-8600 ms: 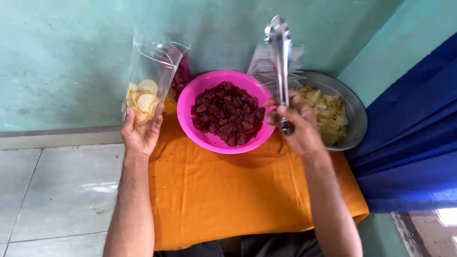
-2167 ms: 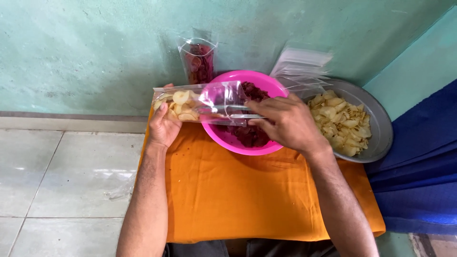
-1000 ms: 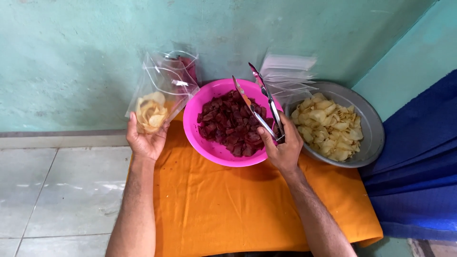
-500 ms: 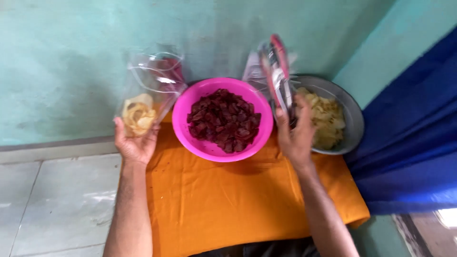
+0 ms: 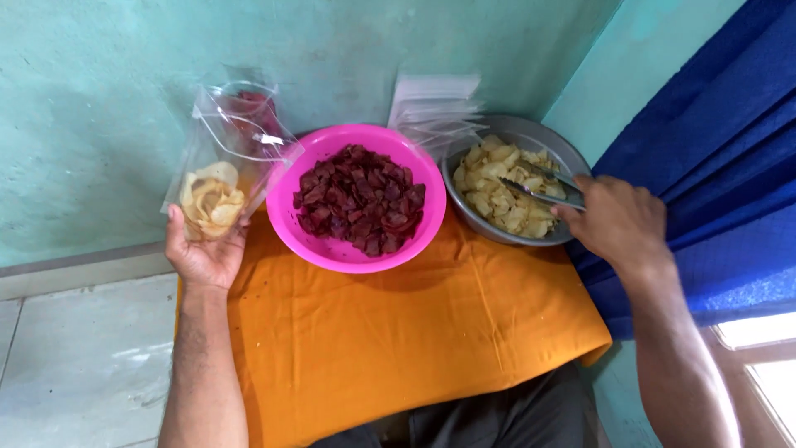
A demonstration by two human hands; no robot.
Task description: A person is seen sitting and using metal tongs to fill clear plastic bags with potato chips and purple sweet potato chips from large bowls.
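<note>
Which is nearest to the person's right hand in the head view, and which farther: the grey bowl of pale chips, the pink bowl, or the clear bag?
From the right hand:
1. Grey bowl, just beside it, under the tongs.
2. Pink bowl, middle of the orange cloth.
3. Clear bag, far side, in the left hand.

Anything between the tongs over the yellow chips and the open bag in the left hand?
Yes. The pink bowl of dark red chips sits between the tongs in the right hand and the clear bag held by the left hand. Nothing visible blocks the space above it.
</note>
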